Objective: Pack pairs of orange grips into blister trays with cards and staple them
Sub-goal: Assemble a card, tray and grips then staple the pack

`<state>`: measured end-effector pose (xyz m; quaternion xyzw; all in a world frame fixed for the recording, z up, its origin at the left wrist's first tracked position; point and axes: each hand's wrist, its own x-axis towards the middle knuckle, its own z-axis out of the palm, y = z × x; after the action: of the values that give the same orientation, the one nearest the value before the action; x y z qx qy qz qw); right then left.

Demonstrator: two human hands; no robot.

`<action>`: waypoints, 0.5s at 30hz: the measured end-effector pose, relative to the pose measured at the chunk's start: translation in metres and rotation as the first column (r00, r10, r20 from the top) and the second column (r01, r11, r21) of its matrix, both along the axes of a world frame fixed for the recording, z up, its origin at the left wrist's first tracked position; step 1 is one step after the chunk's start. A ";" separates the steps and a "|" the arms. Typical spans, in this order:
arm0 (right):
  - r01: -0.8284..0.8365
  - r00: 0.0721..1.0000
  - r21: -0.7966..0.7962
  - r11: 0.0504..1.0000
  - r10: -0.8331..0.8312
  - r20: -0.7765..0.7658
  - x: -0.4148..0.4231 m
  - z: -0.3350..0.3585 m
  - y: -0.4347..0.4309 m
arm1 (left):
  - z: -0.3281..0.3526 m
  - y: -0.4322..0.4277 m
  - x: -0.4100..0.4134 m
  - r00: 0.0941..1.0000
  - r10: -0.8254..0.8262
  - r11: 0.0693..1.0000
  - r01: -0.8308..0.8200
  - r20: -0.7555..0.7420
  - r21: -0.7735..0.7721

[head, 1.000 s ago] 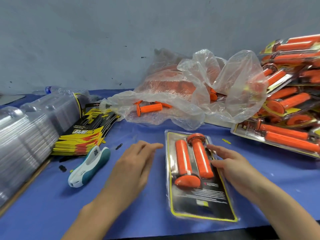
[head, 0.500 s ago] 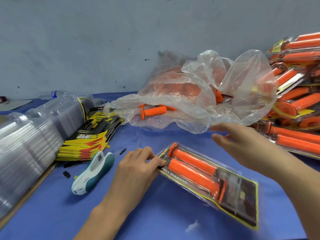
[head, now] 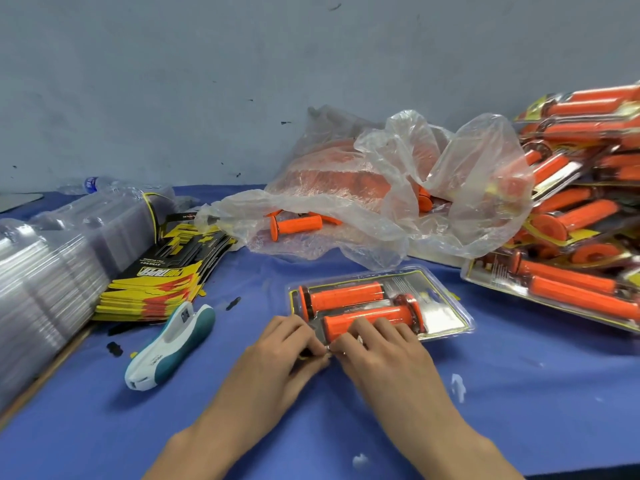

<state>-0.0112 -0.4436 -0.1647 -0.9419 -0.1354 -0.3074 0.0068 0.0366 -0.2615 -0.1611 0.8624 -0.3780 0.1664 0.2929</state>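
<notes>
Blue table [head: 519, 393], scuffed grey wall [head: 242, 81] — left hand [head: 277, 355] and right hand [head: 381, 351] pinch the near edge of the blister tray [head: 446, 308].

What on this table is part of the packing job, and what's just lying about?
Job: blister pack, its near edge pinched by left hand and right hand; orange grips in it; stapler; card stack; empty trays; bag of loose grips; finished packs.
Lying about: water bottle; black scraps.
</notes>
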 end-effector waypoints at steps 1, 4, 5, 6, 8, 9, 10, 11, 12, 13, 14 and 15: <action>-0.013 1.000 0.010 1.000 0.013 0.016 0.000 -0.001 -0.002 | 0.000 0.001 0.000 1.000 0.001 1.000 -0.001 -0.014 -0.002; -0.053 0.998 0.044 0.998 0.051 0.031 -0.002 -0.002 -0.010 | 0.001 0.003 0.001 1.000 0.008 0.999 -0.008 0.007 0.038; -0.062 0.998 0.045 0.997 0.061 0.035 -0.003 -0.003 -0.013 | 0.001 0.003 0.001 1.000 0.008 0.999 -0.009 0.030 0.053; -0.068 0.997 0.044 0.997 0.066 0.040 -0.003 -0.003 -0.017 | 0.002 0.003 0.001 0.999 0.006 0.998 -0.009 0.051 0.068; -0.063 0.998 0.047 0.997 0.061 0.030 -0.004 -0.003 -0.023 | 0.002 0.003 0.002 0.997 -0.001 0.996 -0.007 0.080 0.094; -0.054 0.998 0.046 0.997 0.053 0.017 -0.004 -0.002 -0.026 | 0.003 0.003 0.003 0.996 -0.006 0.994 -0.003 0.085 0.105; -0.047 0.999 0.048 0.998 0.046 0.003 -0.005 -0.003 -0.029 | 0.003 0.003 0.004 0.996 -0.011 0.994 0.001 0.086 0.112; -0.042 0.999 0.051 0.998 0.042 -0.009 -0.005 -0.003 -0.031 | 0.002 0.003 0.004 0.996 -0.017 0.993 0.007 0.086 0.118; -0.036 0.999 0.052 0.998 0.037 -0.016 -0.005 -0.004 -0.033 | 0.002 0.003 0.005 0.996 -0.022 0.992 0.011 0.086 0.123; -0.031 0.999 0.051 0.998 0.032 -0.010 -0.006 -0.004 -0.034 | 0.002 0.003 0.005 0.996 -0.023 0.991 0.012 0.088 0.130; -0.033 0.999 0.051 0.998 0.033 0.002 -0.006 -0.005 -0.036 | 0.002 0.004 0.005 0.996 -0.022 0.991 0.010 0.091 0.135; -0.033 0.999 0.054 0.998 0.032 0.025 -0.007 -0.004 -0.039 | 0.001 0.005 0.006 0.996 -0.020 0.991 0.008 0.092 0.134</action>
<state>-0.0180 -0.4825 -0.1686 -0.9352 -0.1422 -0.3222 0.0357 0.0422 -0.2569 -0.1599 0.8686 -0.4076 0.1786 0.2178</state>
